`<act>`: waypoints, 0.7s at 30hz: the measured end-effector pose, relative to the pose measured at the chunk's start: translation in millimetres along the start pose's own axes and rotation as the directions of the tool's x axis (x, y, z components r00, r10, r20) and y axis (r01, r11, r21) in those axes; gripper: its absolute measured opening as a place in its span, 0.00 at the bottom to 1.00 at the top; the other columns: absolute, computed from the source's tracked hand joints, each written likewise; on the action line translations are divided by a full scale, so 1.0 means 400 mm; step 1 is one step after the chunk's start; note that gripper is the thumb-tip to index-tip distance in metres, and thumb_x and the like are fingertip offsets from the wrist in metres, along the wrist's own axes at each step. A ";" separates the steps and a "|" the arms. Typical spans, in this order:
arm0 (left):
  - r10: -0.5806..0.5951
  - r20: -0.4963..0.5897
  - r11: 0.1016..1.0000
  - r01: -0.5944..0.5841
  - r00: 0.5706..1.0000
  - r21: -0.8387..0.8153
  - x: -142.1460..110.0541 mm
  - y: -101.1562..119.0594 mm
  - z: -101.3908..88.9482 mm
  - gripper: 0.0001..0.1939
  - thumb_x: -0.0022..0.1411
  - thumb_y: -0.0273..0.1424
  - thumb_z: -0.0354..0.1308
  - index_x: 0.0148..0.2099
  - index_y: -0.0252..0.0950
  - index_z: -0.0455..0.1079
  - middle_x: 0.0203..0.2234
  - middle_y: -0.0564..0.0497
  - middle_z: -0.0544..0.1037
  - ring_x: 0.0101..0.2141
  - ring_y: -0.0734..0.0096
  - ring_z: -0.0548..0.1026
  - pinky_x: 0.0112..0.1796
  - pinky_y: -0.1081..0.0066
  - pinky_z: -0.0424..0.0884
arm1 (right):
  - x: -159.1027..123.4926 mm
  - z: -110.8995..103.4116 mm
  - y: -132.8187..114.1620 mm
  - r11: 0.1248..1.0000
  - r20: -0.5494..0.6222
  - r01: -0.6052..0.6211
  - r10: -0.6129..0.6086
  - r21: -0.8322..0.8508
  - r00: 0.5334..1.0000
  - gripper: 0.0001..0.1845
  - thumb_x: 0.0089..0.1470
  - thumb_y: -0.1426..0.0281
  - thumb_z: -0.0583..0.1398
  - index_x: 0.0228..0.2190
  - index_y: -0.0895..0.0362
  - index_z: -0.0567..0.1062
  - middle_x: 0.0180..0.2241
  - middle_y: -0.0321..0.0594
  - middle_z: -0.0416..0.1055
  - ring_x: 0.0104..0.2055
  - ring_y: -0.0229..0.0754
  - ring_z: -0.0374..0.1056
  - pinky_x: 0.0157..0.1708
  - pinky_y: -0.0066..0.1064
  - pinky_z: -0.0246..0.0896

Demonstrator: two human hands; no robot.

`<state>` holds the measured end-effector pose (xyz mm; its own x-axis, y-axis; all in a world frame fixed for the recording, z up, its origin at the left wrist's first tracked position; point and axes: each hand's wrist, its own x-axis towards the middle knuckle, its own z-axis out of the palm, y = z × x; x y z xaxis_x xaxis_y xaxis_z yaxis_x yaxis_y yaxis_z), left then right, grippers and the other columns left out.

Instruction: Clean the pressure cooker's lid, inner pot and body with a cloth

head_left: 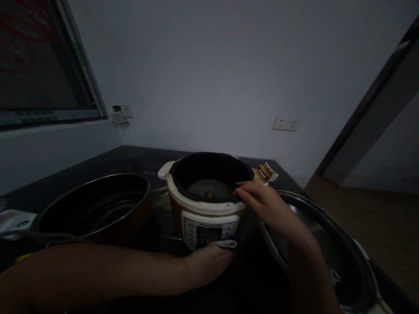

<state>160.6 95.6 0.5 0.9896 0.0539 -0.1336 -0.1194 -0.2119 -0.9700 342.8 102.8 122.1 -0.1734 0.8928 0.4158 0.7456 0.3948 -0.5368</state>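
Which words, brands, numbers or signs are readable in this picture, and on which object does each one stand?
"Joyoung": on the front panel of the cooker; the characters after it are blurred.
Panel button labels: too small to read.
Mark on the pan handle: too blurred to read.
Mark on the round lid: unreadable.

Pale wall [203,78], dark window [42,74], brown floor [353,213]

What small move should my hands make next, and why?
Perhaps wipe the panel of the cooker with the cloth: your left hand holds it right there, while your right hand is at the rim, where it could steady the cooker.
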 end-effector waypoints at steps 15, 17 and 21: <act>-0.281 -0.293 0.858 0.102 0.914 -0.503 -0.125 -0.098 0.072 0.29 0.61 0.22 0.40 0.63 0.37 0.61 0.62 0.58 0.63 0.62 0.80 0.57 0.61 0.77 0.53 | 0.000 0.009 0.011 0.999 -0.034 0.023 -0.024 -0.027 0.999 0.15 0.60 0.63 0.53 0.32 0.54 0.77 0.41 0.44 0.77 0.45 0.48 0.71 0.46 0.40 0.63; -0.346 -0.284 0.819 0.141 0.894 -0.556 -0.137 -0.149 0.066 0.28 0.63 0.21 0.41 0.64 0.36 0.59 0.64 0.56 0.61 0.63 0.79 0.55 0.61 0.74 0.53 | 0.001 0.010 0.013 0.999 -0.028 0.031 -0.032 -0.025 0.999 0.16 0.61 0.63 0.52 0.32 0.55 0.77 0.39 0.44 0.77 0.44 0.47 0.71 0.45 0.39 0.63; -0.477 -0.244 0.705 0.202 0.844 -0.680 -0.125 -0.209 0.047 0.25 0.65 0.26 0.44 0.64 0.33 0.58 0.63 0.50 0.62 0.64 0.70 0.55 0.62 0.66 0.49 | 0.003 0.011 0.013 1.000 -0.036 0.028 -0.028 0.008 0.999 0.17 0.61 0.62 0.51 0.31 0.55 0.76 0.36 0.43 0.77 0.40 0.46 0.71 0.42 0.38 0.63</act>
<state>119.4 129.1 84.5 0.9121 -0.0915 0.3996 0.1706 -0.8017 -0.5729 343.5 106.7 116.6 -0.1709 0.8729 0.4569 0.7355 0.4216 -0.5304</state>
